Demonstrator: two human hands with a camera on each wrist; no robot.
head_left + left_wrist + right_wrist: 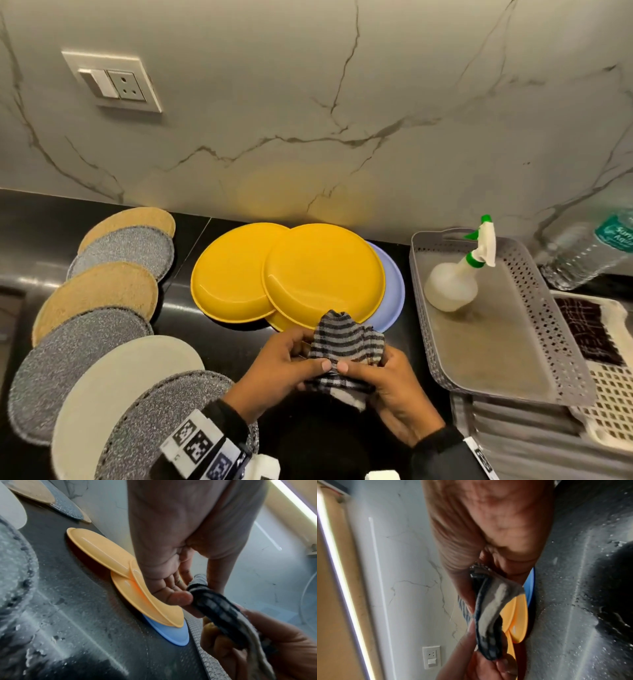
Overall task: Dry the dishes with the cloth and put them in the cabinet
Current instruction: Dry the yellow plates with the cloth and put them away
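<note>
We hold a black-and-white striped dish cloth [346, 346] bunched between both hands, just above the near edge of the black stone bench [239, 342]. Left hand [291, 363]: grip clenched on the cloth, thumb pressing it from above. Right hand [387, 380]: grip likewise grasping the cloth, thumb tip almost meeting the left thumb. In the left wrist view the cloth [221, 609] runs as a twisted roll from one hand to the other.

Dishes lie on the bench behind the cloth, against the veined marble wall [308, 102]: two round yellow plastic plates [291, 274] overlap, the right one on top, with a third yellow rim showing beneath them. A round pale-blue plastic plate [390, 291] sits under their right edge. No hand touches any plate.

Left of the plates, a fanned row of round placemats [102, 298], tan, speckled grey and plain cream. Right of them, a grey perforated plastic tray [534, 308] carrying a white spray bottle with green trigger parts [459, 277]. A clear water bottle [589, 253] lies beyond the tray.
</note>
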